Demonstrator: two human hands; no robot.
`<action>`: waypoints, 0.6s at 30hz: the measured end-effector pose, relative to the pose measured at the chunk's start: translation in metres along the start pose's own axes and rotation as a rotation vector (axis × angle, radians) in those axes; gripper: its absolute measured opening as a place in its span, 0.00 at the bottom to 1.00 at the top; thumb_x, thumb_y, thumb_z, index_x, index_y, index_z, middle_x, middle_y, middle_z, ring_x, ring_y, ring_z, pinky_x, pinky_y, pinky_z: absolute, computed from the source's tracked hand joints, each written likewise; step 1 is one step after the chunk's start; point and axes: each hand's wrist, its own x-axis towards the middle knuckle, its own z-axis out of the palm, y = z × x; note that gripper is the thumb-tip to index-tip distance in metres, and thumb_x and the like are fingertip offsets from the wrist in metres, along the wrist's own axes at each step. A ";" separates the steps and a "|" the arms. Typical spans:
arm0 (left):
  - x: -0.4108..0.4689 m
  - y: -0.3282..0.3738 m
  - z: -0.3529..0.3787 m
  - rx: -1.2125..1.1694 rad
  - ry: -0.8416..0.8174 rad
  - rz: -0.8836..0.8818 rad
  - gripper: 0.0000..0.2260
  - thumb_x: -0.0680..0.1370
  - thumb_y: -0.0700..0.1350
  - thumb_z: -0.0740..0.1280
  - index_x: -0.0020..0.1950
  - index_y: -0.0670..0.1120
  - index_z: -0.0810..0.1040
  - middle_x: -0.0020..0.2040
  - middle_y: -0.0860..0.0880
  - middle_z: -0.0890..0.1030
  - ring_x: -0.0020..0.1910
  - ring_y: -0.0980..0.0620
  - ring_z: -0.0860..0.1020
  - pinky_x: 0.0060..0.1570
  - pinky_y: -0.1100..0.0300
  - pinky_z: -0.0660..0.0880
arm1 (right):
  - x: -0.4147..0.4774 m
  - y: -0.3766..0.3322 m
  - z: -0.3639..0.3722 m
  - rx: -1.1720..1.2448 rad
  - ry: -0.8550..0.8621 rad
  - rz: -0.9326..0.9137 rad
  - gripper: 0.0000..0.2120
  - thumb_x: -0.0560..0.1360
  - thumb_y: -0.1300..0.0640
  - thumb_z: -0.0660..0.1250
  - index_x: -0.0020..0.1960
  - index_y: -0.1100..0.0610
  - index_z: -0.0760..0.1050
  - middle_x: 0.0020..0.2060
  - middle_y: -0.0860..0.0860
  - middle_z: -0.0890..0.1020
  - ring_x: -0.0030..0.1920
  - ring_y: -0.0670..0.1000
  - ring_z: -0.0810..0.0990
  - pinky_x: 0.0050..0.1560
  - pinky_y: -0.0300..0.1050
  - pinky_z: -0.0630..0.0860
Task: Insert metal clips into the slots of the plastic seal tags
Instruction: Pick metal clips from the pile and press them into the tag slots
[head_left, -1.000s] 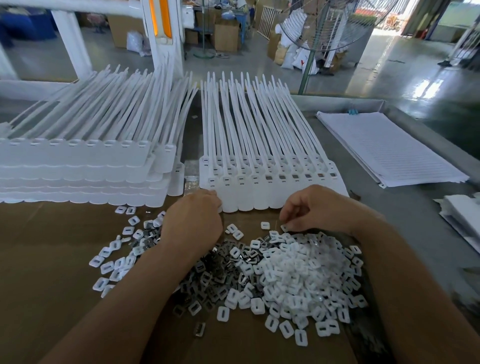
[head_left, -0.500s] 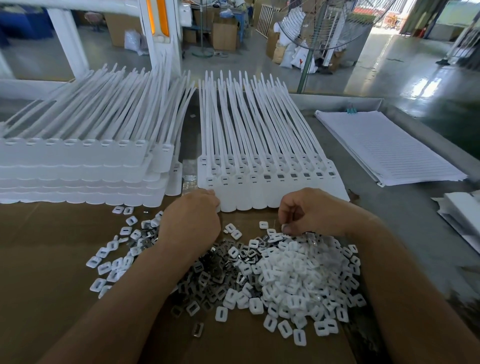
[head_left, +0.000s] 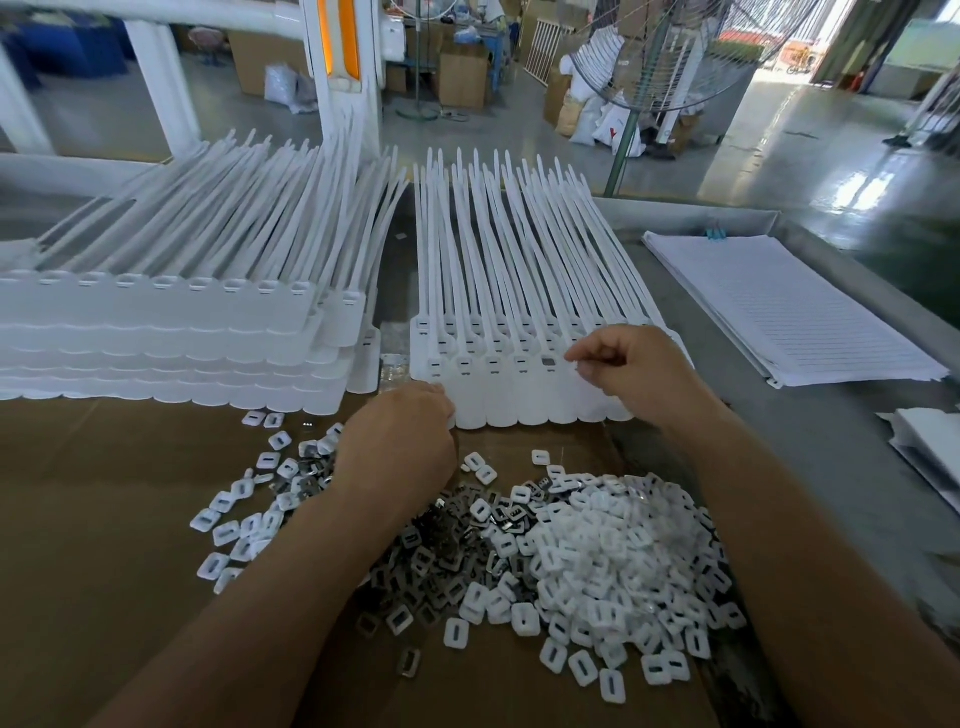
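**Right hand pinched over the row of seal tags, left hand at its corner**

The row of seal tags lies flat just beyond both hands, with the heads toward the person and the long tails pointing away. One slot beside the right fingertips shows a grey metal clip; the slots to the left of it look dark and narrow. The right hand hovers over the heads with thumb and forefinger pinched together and the other fingers curled. Whether a clip sits between the fingertips is too small to tell. The left hand rests at the row's near left corner, knuckles up and its fingers tucked out of sight, so its grip cannot be told.

Between the two forearms lies a loose heap of metal clips. It runs into a mound of white plastic caps under the right forearm, and more caps are scattered left of the left wrist. All of this sits on a brown cardboard sheet.

Beyond the left hand stands a taller stack of seal tags. Right of the right hand, a stack of lined paper lies on the grey worktop.
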 end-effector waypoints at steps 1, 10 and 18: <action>0.000 0.000 0.000 0.006 -0.003 -0.002 0.14 0.74 0.37 0.57 0.54 0.43 0.79 0.59 0.48 0.77 0.55 0.50 0.76 0.53 0.58 0.73 | 0.005 -0.001 0.002 -0.006 0.022 0.004 0.05 0.74 0.63 0.67 0.47 0.54 0.78 0.39 0.46 0.79 0.40 0.42 0.75 0.45 0.36 0.71; -0.002 0.002 0.000 0.037 0.008 0.002 0.15 0.73 0.37 0.57 0.54 0.44 0.79 0.59 0.49 0.77 0.55 0.49 0.76 0.53 0.56 0.74 | 0.023 -0.007 0.019 -0.144 -0.007 0.003 0.04 0.74 0.63 0.66 0.46 0.55 0.79 0.40 0.46 0.77 0.44 0.44 0.75 0.49 0.37 0.68; -0.002 0.002 0.001 0.037 0.014 -0.002 0.15 0.73 0.37 0.58 0.55 0.44 0.79 0.59 0.48 0.77 0.55 0.49 0.77 0.54 0.56 0.74 | 0.026 -0.008 0.020 -0.176 -0.028 0.029 0.05 0.75 0.62 0.65 0.48 0.56 0.78 0.42 0.47 0.77 0.47 0.45 0.74 0.49 0.39 0.67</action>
